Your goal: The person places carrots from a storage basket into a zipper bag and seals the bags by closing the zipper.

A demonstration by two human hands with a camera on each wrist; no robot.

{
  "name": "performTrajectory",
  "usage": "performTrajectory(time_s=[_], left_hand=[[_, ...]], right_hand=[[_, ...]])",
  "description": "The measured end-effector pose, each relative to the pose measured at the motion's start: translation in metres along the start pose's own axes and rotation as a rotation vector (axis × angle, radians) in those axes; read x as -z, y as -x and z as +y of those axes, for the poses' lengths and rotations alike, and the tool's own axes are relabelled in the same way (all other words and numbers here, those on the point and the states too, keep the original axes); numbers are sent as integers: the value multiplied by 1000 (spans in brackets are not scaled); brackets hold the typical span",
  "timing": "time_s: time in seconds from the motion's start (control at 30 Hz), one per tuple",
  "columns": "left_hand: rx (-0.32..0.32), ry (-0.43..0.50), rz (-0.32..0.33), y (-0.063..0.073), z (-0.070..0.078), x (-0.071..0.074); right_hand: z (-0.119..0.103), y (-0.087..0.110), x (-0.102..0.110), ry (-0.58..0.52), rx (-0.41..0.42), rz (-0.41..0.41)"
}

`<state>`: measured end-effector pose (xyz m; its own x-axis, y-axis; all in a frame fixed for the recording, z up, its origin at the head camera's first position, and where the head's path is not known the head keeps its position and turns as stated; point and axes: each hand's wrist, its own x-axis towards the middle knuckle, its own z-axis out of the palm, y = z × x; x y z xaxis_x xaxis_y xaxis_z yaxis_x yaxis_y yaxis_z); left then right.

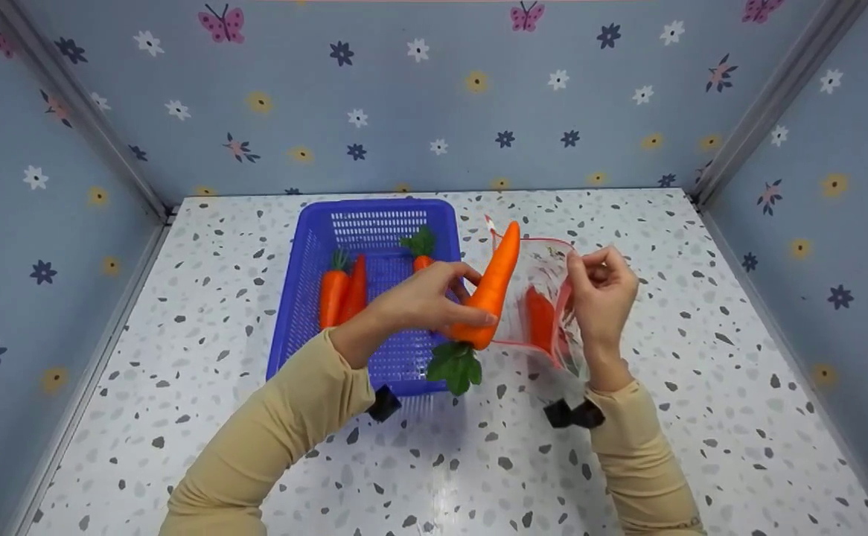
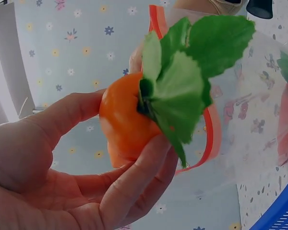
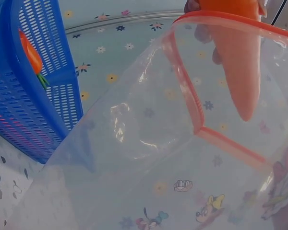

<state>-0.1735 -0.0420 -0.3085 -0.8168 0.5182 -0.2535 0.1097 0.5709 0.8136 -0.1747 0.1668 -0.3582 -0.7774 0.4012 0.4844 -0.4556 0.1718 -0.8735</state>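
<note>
My left hand (image 1: pixel 420 299) grips an orange carrot (image 1: pixel 499 275) near its thick end, thumb on one side and fingers on the other. Its green leaves (image 2: pixel 182 72) hang toward me and the tip points away, beside the mouth of a clear zip bag (image 3: pixel 129 172). The bag has a red rim and printed cartoon figures. With thumb and fingertips, my right hand (image 1: pixel 602 301) pinches the bag's right edge, and the mouth gapes toward the left. Another carrot (image 1: pixel 540 318) lies inside the bag. In the right wrist view the held carrot shows through the plastic.
Left of the bag stands a blue plastic basket (image 1: pixel 283 327) with several carrots (image 1: pixel 333 294) in it; my left forearm reaches across it. The speckled white tabletop (image 1: pixel 702 372) is bounded by a flowered blue wall (image 1: pixel 404 89) behind and similar panels at both sides.
</note>
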Motion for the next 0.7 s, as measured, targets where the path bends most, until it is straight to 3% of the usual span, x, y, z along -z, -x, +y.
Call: performTrajectory(time_s=[0.2, 0.53, 0.7], left_hand=[[-29, -55, -37, -2, 4, -5], [31, -82, -97, -13, 9, -9], [55, -37, -109, -22, 9, -10]], right_hand=[[-1, 0, -1, 8, -5, 2], [-1, 1, -2, 31, -8, -14], [-1, 1, -2, 35, -12, -16]])
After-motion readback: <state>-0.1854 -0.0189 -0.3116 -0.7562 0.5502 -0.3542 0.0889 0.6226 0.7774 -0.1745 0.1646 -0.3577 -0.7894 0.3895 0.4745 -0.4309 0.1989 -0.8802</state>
